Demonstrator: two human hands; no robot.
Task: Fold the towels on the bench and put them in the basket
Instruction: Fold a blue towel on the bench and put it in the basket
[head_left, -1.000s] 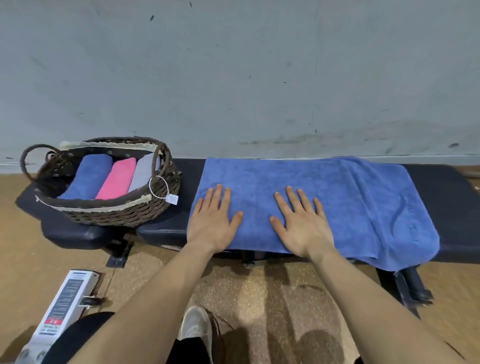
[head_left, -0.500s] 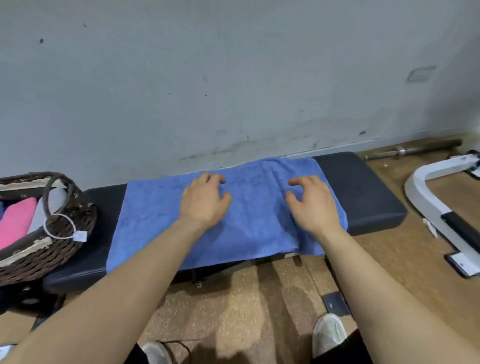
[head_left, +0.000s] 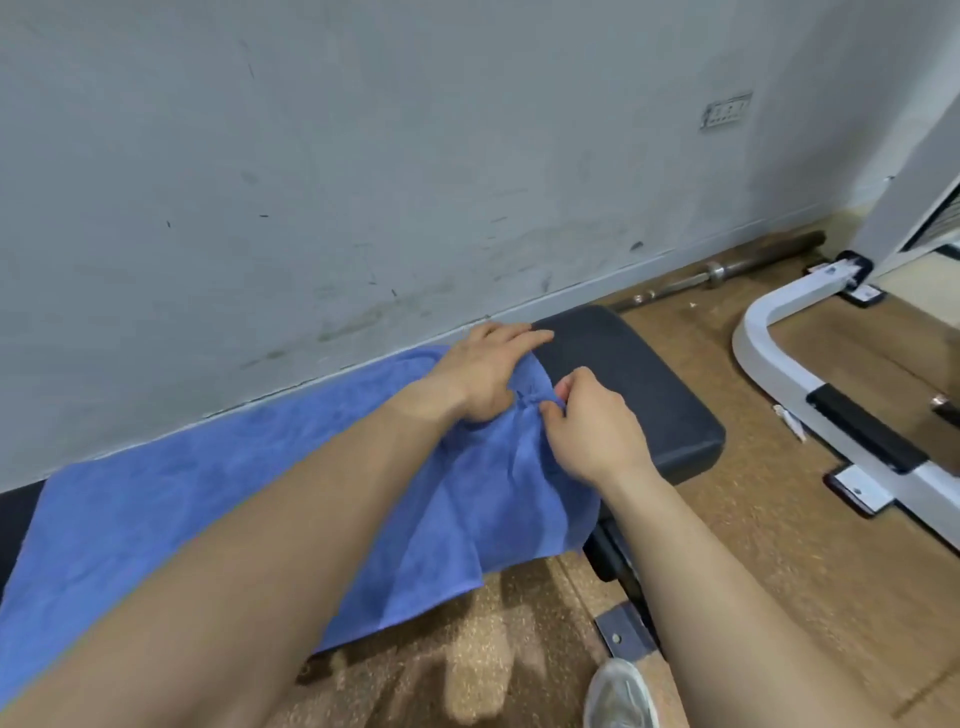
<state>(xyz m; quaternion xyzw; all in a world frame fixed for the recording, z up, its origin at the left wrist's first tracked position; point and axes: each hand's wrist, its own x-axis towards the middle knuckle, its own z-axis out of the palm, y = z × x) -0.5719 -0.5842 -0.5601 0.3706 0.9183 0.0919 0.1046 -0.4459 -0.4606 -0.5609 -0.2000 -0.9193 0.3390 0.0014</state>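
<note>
A blue towel (head_left: 218, 499) is seen spread along a dark padded bench (head_left: 639, 384) set against a grey wall (head_left: 363, 156), its near edge draped over the side toward the floor (head_left: 779, 545). Its right end is bunched and pinched by the right hand (head_left: 592, 426), while the far corner is gripped under the left hand (head_left: 483, 374). A white frame (head_left: 779, 374) and a metal bar (head_left: 727, 270) are visible to the right.

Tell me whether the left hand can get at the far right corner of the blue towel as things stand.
Probably yes. The left hand already lies on the towel at its far right end on the bench; nothing sits between them, and the right hand pinches the nearer edge.
</note>
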